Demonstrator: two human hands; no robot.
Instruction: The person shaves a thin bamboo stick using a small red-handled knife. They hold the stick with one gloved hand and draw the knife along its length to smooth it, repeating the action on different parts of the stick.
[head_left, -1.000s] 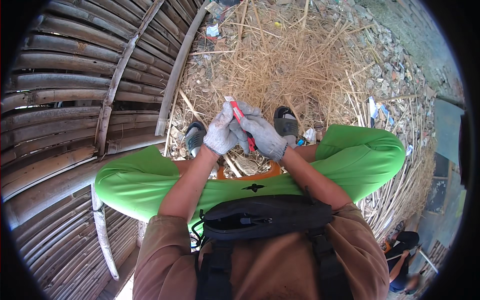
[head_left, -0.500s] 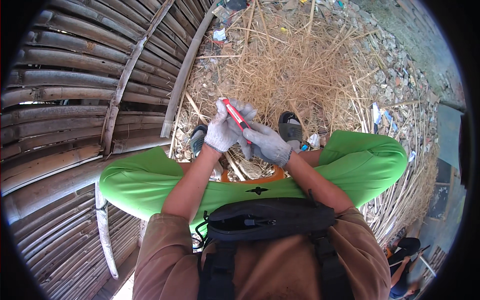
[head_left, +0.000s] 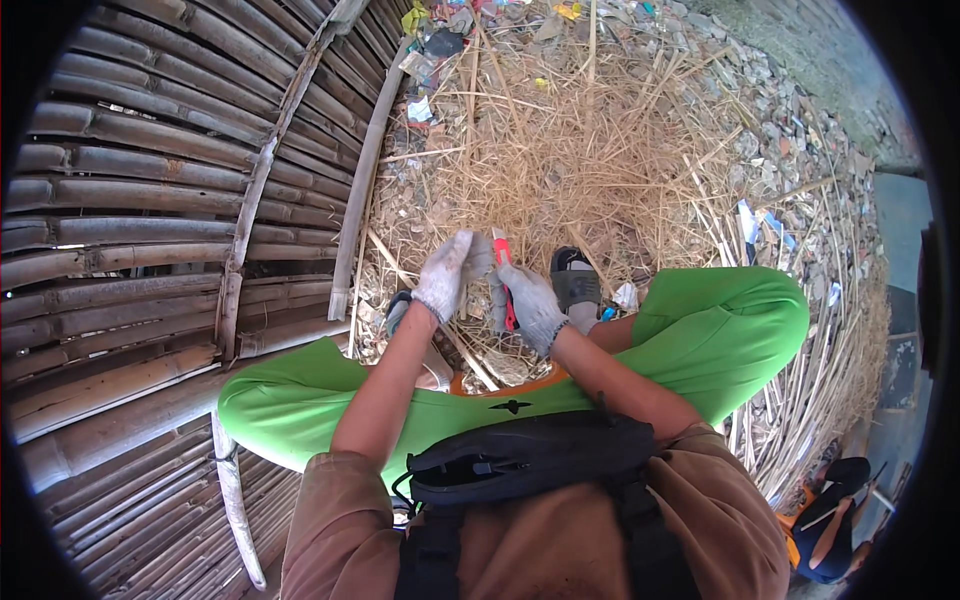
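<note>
A red box cutter (head_left: pixel 502 252) with black along its side stands in my right hand (head_left: pixel 533 303), its pale tip pointing away from me. The gloved fingers of that hand are wrapped round its lower part, and the red end shows below them. Just left of the cutter is my left hand (head_left: pixel 442 276), also in a grey-white knit glove. Its thumb and fingers are loosely curved and apart, with nothing seen between them. The far fingers of the left hand come close to the cutter; whether they touch it I cannot tell.
Dry straw (head_left: pixel 600 170) and rubble litter cover the ground ahead. A bamboo slat wall (head_left: pixel 150 230) rises at my left. My knees in green trousers (head_left: pixel 720 320) spread wide, with a dark sandal (head_left: pixel 575 285) between them. Another person (head_left: pixel 830 520) is at the lower right.
My hands have drawn apart. The box cutter has come away from the left palm, turned more upright, and now sits in the right hand alone. The view has shifted slightly.
</note>
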